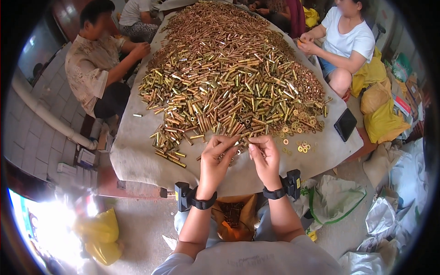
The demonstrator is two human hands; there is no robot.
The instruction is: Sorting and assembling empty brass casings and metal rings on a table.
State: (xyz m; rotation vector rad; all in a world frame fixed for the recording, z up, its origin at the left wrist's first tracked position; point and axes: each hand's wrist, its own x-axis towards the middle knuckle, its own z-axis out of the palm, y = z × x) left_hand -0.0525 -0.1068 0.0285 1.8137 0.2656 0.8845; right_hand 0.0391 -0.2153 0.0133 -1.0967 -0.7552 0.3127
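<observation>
A big heap of brass-coloured metal tubes [215,87] covers the middle of a cloth-topped table. My left hand [214,160] is closed, thumb and fingertips together, at the heap's near edge. Close on its right, my right hand [266,158] is closed in a pinch too. The fingertips of both hands almost meet around small metal parts, too small and covered to name. Flat washers [303,146] lie loose just right of my right hand. Several stray tubes [169,158] rest left of my left hand. Each wrist wears a black strap with a box on it.
A dark phone [345,124] lies on the cloth [137,156] near the right corner. Co-workers sit along both sides, one person [98,64] left, another [348,41] right. Below my hands, an open sack [247,211] holds metal parts. Yellow bags [382,112] crowd the right.
</observation>
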